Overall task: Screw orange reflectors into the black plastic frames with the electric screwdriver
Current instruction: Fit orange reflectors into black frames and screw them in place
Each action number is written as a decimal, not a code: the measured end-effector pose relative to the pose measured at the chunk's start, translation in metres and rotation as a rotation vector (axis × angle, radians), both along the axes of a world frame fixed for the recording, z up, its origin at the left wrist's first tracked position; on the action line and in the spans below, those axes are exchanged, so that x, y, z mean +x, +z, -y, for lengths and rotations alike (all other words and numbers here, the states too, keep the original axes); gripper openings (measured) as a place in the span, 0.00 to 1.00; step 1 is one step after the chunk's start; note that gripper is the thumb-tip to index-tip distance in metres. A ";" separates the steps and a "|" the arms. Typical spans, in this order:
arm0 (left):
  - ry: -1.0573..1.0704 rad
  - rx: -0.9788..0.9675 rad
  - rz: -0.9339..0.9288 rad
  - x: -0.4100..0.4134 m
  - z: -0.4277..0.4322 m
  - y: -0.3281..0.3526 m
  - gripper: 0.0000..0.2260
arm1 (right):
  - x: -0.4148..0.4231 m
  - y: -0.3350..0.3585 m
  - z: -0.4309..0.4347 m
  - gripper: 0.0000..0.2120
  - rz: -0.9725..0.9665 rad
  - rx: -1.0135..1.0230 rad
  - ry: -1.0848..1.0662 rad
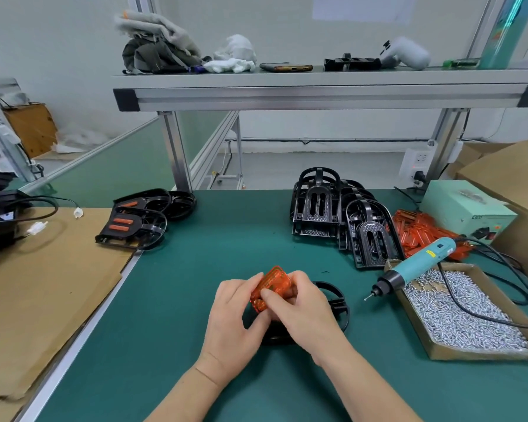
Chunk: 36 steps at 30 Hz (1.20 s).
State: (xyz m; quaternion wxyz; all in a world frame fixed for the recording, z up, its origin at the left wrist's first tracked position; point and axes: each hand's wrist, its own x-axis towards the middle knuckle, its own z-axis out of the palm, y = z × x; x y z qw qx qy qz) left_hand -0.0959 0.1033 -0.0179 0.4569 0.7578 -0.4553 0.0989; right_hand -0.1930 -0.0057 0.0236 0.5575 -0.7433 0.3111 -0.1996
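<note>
Presently the left hand (235, 315) and right hand (299, 309) both pinch a small stack of orange reflectors (275, 283) just above a black frame (339, 303) on the near mat (226, 239), seemingly to separate one for fitting. The screwdriver (418, 269) lies idle on the screw box (476, 350), right.

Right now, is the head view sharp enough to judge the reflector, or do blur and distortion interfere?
Head view: lighting even, shadows faint; the orange reflector, pinched by the left hand and right hand, is slightly soft but readable; the wide-angle lens splays the frame posts outward; no strong glare.
</note>
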 end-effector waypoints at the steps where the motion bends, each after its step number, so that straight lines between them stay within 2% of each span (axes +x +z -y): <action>1: -0.006 0.002 0.010 0.000 0.000 0.000 0.22 | -0.001 0.000 0.003 0.12 0.034 0.016 -0.007; 3: -0.021 0.008 0.028 0.001 0.001 0.001 0.23 | -0.003 0.001 0.011 0.08 0.081 -0.012 -0.041; 6: -0.037 0.019 0.028 0.000 0.002 0.001 0.23 | -0.007 0.002 0.023 0.11 0.073 -0.148 -0.069; 13: 0.031 -0.012 -0.161 0.000 0.002 0.002 0.18 | -0.016 -0.003 0.035 0.07 0.021 -0.222 -0.087; 18: 0.005 0.029 -0.157 0.003 0.002 0.002 0.18 | -0.017 -0.010 0.034 0.06 -0.067 -0.315 -0.052; 27: -0.040 0.108 -0.181 0.006 0.004 0.001 0.16 | -0.017 -0.013 0.034 0.01 -0.229 -0.634 0.009; 29: -0.047 0.130 -0.231 0.005 0.004 0.002 0.15 | -0.017 -0.014 0.034 0.02 -0.261 -0.652 0.020; 32: -0.040 0.086 -0.369 0.006 0.002 0.004 0.19 | -0.016 -0.015 0.035 0.03 -0.316 -0.675 0.030; 36: 0.042 0.013 -0.477 0.010 0.002 0.002 0.15 | -0.015 -0.014 0.034 0.04 -0.345 -0.711 0.030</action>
